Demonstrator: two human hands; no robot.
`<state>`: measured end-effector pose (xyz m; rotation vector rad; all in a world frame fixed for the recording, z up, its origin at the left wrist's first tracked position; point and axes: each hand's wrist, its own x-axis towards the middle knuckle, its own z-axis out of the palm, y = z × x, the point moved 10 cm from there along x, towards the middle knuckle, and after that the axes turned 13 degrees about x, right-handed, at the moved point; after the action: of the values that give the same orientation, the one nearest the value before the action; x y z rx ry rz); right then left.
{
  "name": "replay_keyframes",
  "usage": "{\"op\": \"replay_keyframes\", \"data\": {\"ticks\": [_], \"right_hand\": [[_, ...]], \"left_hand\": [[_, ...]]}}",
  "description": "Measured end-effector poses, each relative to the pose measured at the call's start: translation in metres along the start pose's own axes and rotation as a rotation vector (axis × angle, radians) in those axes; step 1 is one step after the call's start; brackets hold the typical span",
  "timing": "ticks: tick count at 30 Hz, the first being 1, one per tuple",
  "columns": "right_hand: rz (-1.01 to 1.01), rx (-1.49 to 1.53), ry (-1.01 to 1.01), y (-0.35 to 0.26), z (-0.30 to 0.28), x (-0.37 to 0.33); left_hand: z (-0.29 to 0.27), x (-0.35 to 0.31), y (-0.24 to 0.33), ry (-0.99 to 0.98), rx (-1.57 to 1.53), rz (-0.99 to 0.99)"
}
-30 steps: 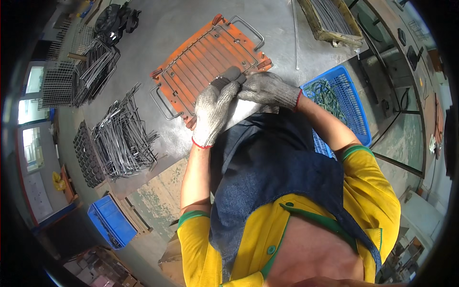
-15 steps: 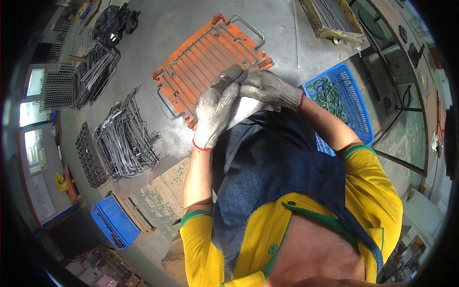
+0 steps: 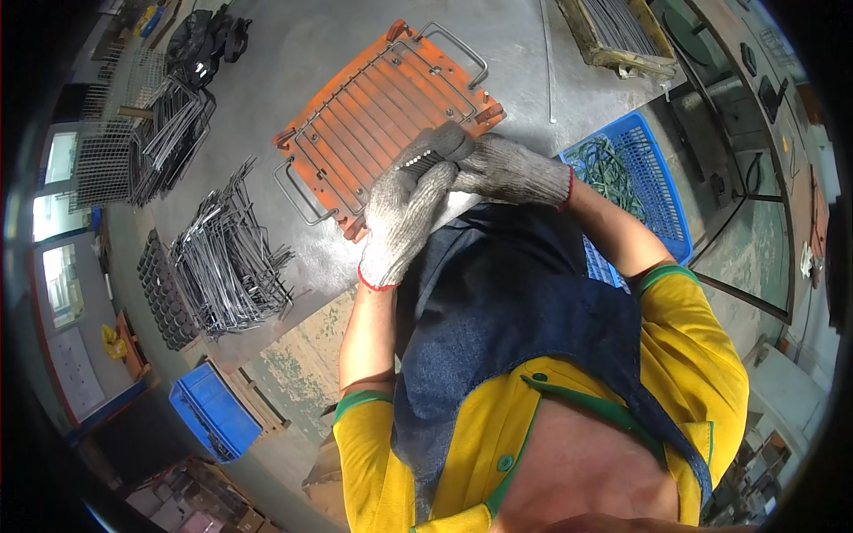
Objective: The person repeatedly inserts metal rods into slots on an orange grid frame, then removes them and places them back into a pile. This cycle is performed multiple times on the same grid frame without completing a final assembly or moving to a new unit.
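I see both gloved hands meet at the near edge of the orange wire-welding jig (image 3: 382, 115) lying on the grey surface (image 3: 293, 53); my left hand (image 3: 404, 218) and right hand (image 3: 498, 169) each have their grip clenched on a thin metal wire (image 3: 425, 162)

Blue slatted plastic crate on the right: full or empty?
Partly filled: dark green bent wire pieces lie inside the blue slatted plastic crate; how deep, cannot tell.

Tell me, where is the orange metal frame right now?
The orange frame lies flat on the grey table, just ahead of both gloved hands, with the wire pile to its left and the blue basket to its right.
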<state>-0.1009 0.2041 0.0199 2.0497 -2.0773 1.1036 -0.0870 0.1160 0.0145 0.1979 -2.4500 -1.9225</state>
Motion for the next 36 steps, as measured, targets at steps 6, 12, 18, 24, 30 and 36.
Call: {"op": "replay_keyframes", "data": {"ticks": [6, 12, 18, 24, 30, 36], "right_hand": [[0.6, 0.219, -0.183, 0.054, 0.03, -0.037], [0.632, 0.291, -0.042, 0.061, 0.029, -0.05], [0.542, 0.275, -0.029, 0.078, 0.047, -0.044], [0.956, 1.175, 0.208, 0.099, 0.048, -0.025], [0.904, 1.875, 0.4, 0.144, 0.085, -0.011], [0.603, 0.967, 0.155, 0.18, 0.095, -0.008]], "left_hand": [[0.015, 0.0, 0.032, 0.024, 0.409, 0.441], [0.027, -0.006, 0.037, -0.023, 0.506, 0.535], [0.013, 0.028, -0.086, 0.077, 0.2, -0.312], [0.017, 0.071, -0.05, 0.068, -0.631, -0.379], [-0.001, 0.113, -0.09, 0.032, -0.75, -0.464], [-0.021, 0.132, -0.098, 0.007, -0.347, -0.504]]}}
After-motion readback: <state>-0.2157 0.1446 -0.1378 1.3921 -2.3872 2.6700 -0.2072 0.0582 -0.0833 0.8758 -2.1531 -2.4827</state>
